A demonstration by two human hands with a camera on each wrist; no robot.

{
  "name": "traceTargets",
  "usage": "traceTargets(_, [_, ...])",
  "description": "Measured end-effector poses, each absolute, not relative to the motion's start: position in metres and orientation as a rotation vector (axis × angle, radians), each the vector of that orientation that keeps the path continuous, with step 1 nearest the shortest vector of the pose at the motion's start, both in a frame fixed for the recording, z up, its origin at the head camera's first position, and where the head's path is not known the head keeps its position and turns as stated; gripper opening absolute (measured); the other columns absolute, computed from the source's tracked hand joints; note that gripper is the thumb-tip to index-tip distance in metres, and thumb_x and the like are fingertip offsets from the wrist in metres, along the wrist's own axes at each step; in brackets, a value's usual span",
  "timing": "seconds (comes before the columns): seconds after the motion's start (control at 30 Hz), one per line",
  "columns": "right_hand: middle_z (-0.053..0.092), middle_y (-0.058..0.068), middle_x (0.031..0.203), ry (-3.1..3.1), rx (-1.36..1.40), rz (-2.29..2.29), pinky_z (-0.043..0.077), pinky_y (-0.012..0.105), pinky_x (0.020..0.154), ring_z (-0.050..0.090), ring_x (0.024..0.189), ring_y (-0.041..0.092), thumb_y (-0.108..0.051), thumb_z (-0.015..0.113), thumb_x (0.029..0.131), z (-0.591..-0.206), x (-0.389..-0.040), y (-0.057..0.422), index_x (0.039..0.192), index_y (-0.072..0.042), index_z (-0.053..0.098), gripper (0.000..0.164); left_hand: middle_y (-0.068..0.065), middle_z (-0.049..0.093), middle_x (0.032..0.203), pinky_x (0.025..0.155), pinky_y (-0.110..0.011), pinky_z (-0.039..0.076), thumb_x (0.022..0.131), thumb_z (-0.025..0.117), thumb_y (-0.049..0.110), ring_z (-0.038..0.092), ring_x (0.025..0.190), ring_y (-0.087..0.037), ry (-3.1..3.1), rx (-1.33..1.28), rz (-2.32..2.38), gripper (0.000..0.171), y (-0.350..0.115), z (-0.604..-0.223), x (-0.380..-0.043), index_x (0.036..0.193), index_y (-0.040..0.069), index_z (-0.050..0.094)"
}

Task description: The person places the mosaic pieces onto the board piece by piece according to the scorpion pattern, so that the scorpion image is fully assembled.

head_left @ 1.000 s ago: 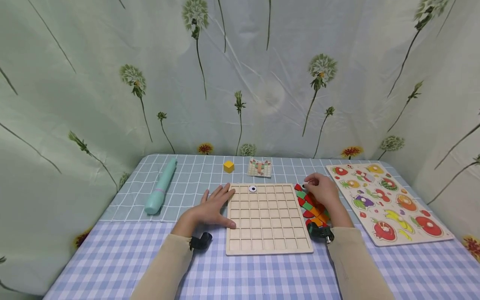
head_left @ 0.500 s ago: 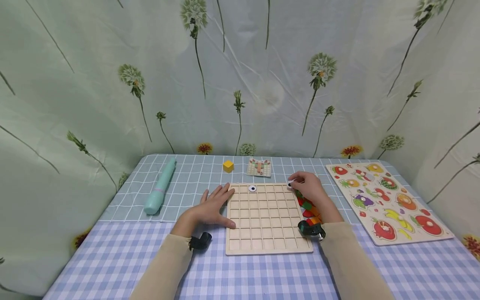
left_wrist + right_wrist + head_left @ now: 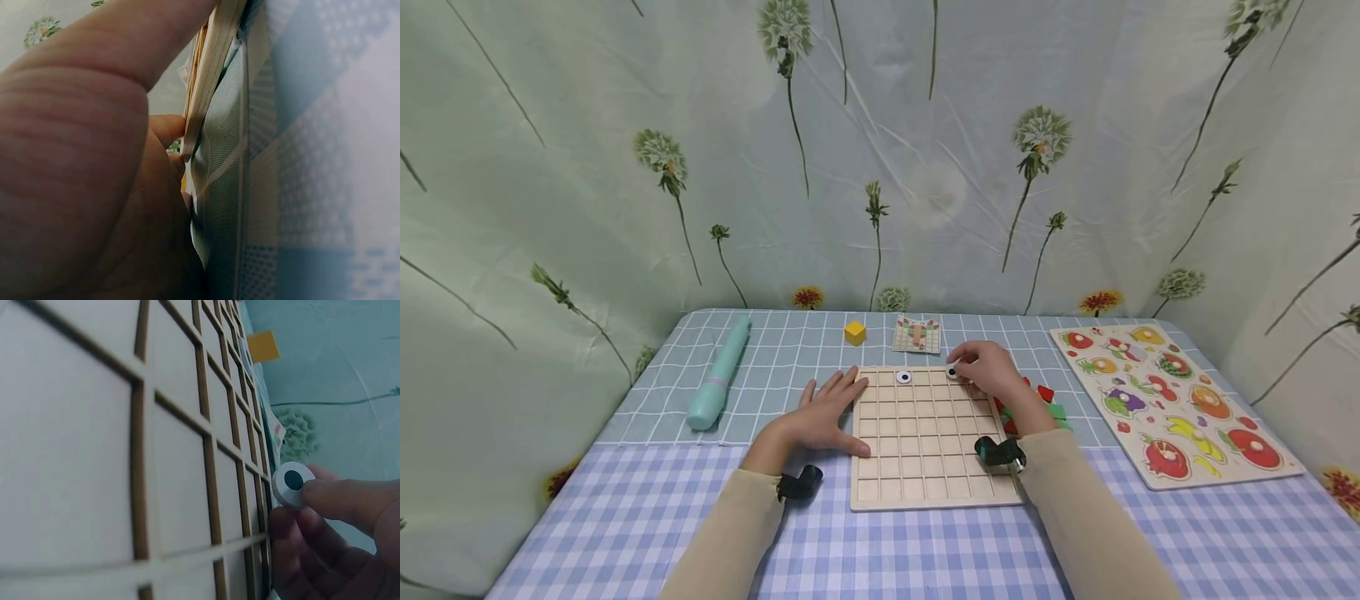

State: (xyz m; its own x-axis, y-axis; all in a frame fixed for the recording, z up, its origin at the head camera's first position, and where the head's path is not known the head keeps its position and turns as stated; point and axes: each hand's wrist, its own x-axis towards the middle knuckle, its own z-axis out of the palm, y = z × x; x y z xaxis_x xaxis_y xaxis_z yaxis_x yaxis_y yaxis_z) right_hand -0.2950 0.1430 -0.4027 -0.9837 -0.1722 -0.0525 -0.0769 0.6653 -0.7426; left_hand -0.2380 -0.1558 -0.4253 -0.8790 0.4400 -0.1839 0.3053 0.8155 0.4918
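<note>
A wooden grid board (image 3: 914,446) lies flat on the table, its cells framed by thin raised strips. My left hand (image 3: 820,422) rests along its left edge with fingers spread; the left wrist view shows thumb and fingers against the board's side (image 3: 209,81). Near the board's top right, my right hand (image 3: 990,369) pinches a white round eye piece (image 3: 289,485) with a black dot between thumb and fingers, close over the top row. A matching eye piece (image 3: 903,377) sits in the top row further left.
Red pieces (image 3: 1046,393) and green pieces (image 3: 1057,412) lie right of the board, partly behind the right forearm. Beyond the board are a pattern card (image 3: 917,336) and a yellow cube (image 3: 854,333). A teal tube-shaped object (image 3: 721,375) lies left, a fruit puzzle board (image 3: 1172,400) right.
My right hand has moved left from the loose coloured pieces to over the board's top row, carrying the eye piece. The left hand has stayed at the board's left edge.
</note>
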Motion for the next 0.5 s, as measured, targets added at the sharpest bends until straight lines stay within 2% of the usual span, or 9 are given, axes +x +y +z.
traceTargets(0.2, [0.067,0.012,0.094,2.817,-0.277,-1.106,0.044,0.027,0.063,0.057,0.076,0.021,-0.009,0.061,0.095,-0.401,-0.299,0.133,0.106,-0.007,0.071,0.015,-0.006,0.003,0.171,0.121,-0.066,-0.006,0.074,0.083,0.056,0.000,0.158,-0.033,2.718,0.579,0.655,0.115,-0.157,-0.427,-0.239,0.161,0.017,0.020])
traceTargets(0.5, [0.067,0.012,0.093,2.813,-0.353,-1.058,0.044,0.026,0.062,0.055,0.075,0.020,-0.006,0.061,0.093,-0.405,-0.306,0.127,0.099,-0.006,0.071,0.011,-0.007,0.003,0.171,0.121,-0.066,-0.006,0.073,0.083,0.056,0.000,0.158,-0.034,2.713,0.575,0.660,0.116,-0.157,-0.427,-0.239,0.161,0.016,0.020])
